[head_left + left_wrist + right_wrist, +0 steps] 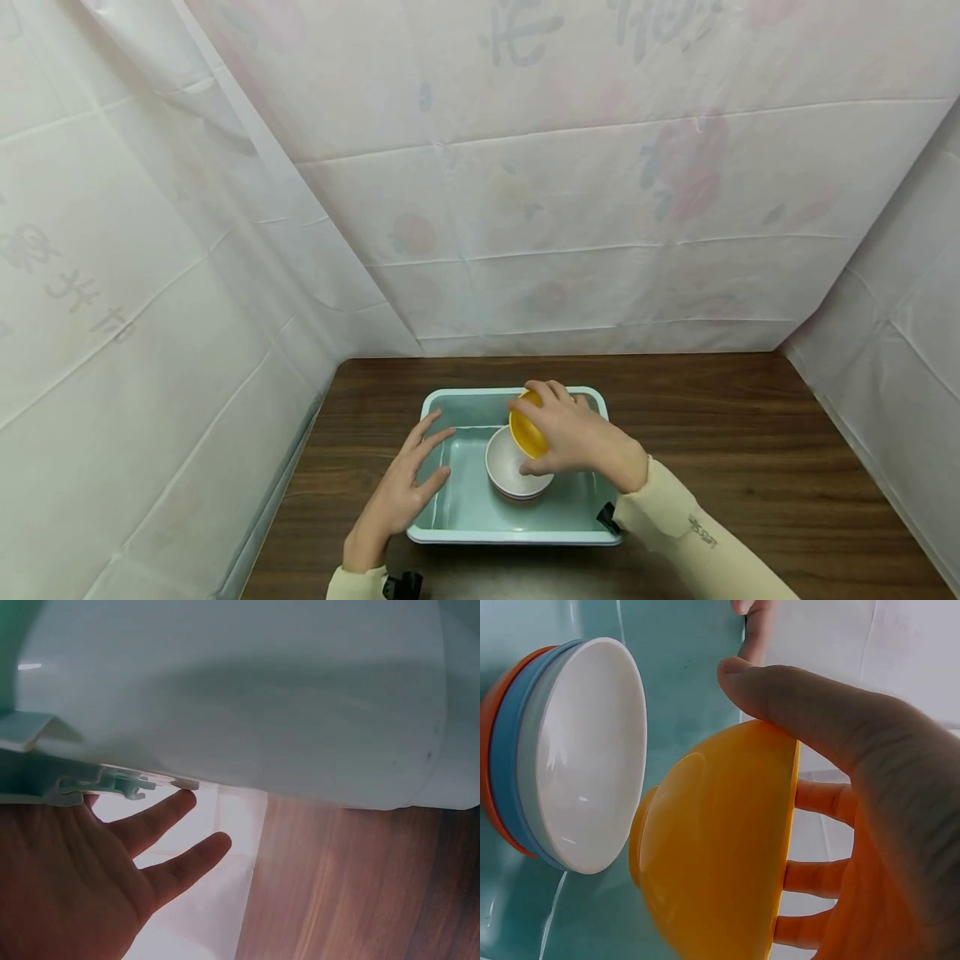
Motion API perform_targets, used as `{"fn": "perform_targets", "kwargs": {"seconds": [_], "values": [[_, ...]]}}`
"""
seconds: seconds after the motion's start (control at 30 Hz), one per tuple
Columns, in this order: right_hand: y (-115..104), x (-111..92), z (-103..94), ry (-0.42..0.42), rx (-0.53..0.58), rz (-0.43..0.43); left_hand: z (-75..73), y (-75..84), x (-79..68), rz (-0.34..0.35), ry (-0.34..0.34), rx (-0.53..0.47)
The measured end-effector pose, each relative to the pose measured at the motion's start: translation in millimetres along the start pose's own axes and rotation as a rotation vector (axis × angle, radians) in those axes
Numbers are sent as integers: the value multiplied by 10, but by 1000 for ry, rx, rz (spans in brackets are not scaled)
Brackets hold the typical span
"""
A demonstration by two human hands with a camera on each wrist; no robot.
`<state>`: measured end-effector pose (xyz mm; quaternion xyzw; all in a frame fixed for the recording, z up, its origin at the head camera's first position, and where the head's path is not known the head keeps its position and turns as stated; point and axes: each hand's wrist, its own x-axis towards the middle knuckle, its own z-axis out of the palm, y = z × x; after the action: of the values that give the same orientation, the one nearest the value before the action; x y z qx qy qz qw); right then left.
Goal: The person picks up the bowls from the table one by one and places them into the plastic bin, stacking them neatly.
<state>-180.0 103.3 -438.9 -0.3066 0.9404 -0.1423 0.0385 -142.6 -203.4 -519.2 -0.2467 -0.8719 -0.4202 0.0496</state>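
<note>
My right hand (581,429) grips a yellow bowl (712,840) by its rim, thumb on one side and fingers across the other. The bowl is tilted, its foot close to a white bowl (592,757). That white bowl is the top of a nested stack, with a blue bowl (506,754) and an orange bowl (493,712) beneath it. The stack stands in a pale green-blue basin (468,512). At the basin's left side, my left hand (405,483) is spread with its fingers over the rim, holding nothing.
The basin rests on a dark brown wood table (720,467). White printed sheeting (525,208) rises behind the table, with more sheeting (150,375) along the left and right sides.
</note>
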Motion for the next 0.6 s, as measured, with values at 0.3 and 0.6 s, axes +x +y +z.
{"fn": "perform_targets", "kwargs": {"seconds": [0.3,0.6], "values": [[-31,66,2,-20,-25,-43,-2,3,-5,-6,0,-3],[-46,116,53,-49,-32,-57,1,2,-3,1,3,-6]]}}
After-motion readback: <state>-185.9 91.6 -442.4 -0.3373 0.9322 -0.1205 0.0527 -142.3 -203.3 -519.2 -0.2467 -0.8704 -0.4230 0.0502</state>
